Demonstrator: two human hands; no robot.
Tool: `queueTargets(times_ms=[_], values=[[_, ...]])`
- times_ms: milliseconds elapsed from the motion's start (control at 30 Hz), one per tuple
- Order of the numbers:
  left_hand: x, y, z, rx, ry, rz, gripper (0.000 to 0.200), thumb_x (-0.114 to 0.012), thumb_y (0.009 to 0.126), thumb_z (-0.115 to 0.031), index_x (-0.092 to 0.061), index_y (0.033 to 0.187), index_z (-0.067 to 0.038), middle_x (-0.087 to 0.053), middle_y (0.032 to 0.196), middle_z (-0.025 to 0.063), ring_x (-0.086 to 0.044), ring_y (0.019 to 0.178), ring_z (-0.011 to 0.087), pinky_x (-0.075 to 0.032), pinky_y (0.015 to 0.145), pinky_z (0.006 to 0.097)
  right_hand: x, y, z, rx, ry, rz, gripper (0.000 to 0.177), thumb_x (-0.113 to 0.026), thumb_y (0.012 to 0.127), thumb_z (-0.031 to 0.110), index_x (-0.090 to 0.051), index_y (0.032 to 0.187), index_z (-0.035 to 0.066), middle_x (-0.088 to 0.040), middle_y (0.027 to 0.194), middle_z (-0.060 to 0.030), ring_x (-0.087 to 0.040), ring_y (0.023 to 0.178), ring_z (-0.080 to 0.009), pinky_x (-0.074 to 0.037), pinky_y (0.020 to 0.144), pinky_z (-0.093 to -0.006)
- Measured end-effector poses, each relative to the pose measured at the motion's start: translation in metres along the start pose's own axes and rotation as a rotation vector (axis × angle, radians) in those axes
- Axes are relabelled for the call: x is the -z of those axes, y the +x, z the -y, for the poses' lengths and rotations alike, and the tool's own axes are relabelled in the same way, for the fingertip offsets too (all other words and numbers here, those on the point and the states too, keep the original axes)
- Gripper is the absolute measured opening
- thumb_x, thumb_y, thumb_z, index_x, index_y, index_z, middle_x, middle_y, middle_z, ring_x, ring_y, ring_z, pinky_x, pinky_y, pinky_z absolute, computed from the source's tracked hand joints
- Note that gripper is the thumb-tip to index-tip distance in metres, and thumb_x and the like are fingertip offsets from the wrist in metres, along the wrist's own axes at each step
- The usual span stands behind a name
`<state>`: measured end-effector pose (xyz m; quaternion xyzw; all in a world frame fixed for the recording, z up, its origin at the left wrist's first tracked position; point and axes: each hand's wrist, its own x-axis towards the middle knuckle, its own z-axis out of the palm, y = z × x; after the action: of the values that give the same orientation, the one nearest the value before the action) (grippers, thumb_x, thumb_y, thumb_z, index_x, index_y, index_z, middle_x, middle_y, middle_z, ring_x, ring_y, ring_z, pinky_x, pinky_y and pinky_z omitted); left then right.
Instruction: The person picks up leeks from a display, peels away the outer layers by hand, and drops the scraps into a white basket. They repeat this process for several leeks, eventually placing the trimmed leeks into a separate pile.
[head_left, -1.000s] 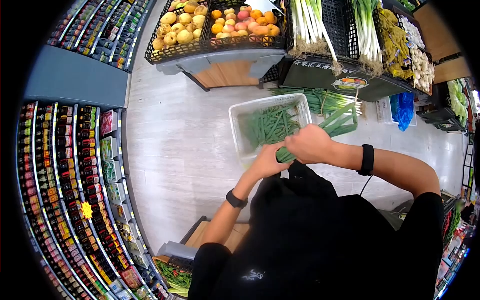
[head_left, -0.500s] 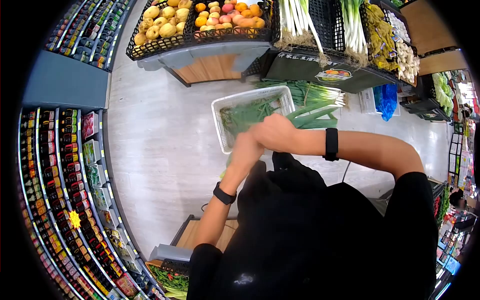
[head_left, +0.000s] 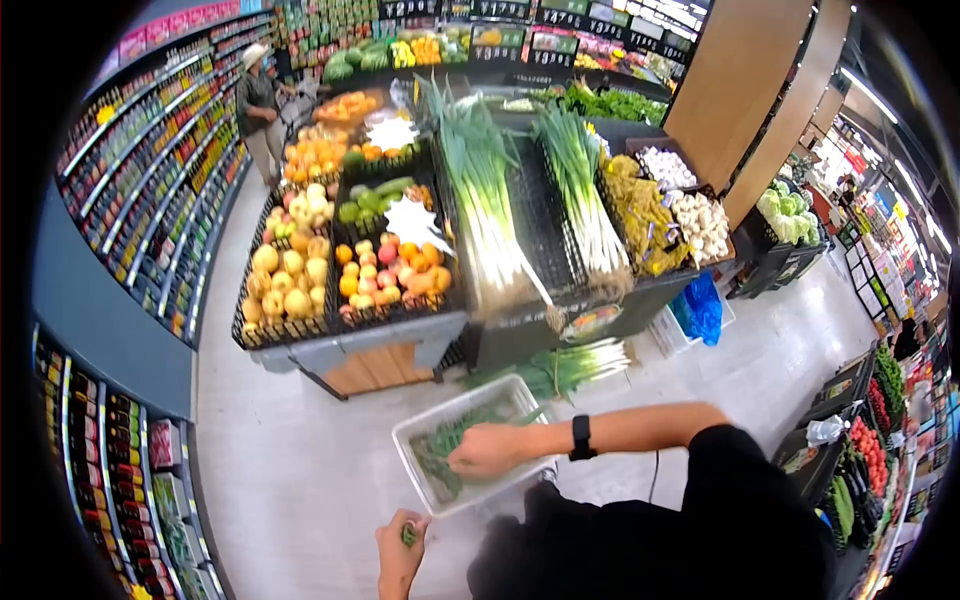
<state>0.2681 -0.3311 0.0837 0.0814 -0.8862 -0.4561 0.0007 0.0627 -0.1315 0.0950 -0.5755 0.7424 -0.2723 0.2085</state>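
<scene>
Low in the view, my left hand is closed around a small piece of green leaf, just off the basket's near left corner. My right hand hangs over the white plastic basket, its fingers curled and pointing down; whatever they may hold is hidden. Torn green leaves lie inside the basket. Beyond it, on the floor against the display stand, rests a bunch of leeks, white ends toward the right.
The display stand ahead carries crates of pears, peaches, upright leeks and garlic. A blue plastic bag sits in a white bin at its foot. Shelves of jars line the left side, where a person stands farther back.
My view has tilted up toward the display. The hands, together over the basket before, are now apart: the left has moved down and left, while the right stays over the basket.
</scene>
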Motion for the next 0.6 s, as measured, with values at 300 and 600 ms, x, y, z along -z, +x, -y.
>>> queueTargets(times_ms=[300,600], values=[[0.07,0.022,-0.087,-0.183,-0.411,-0.238,0.02,-0.065,0.087,-0.008,-0.048,0.077,-0.004,-0.047,0.055,-0.0008,-0.045,0.045,0.0082,-0.038,0.046,0.0247,-0.116,0.023,-0.07,-0.088,-0.004,0.213,0.135,-0.091,0.055,0.037,-0.004,0.154,0.006,-0.01,0.157,-0.0254,-0.013,0.146,-0.0391,-0.019,0.117,-0.0495],[0.071,0.139,-0.276,-0.569,-1.008,0.022,0.04,-0.064,0.094,-0.03,-0.034,0.076,-0.009,-0.03,0.053,-0.0034,-0.032,0.039,0.0081,-0.026,0.04,0.0265,-0.034,-0.05,-0.068,-0.009,0.384,-0.293,0.064,-0.073,0.081,0.027,-0.046,0.135,0.005,-0.052,0.132,-0.018,-0.049,0.123,-0.0314,-0.037,0.106,-0.0421]])
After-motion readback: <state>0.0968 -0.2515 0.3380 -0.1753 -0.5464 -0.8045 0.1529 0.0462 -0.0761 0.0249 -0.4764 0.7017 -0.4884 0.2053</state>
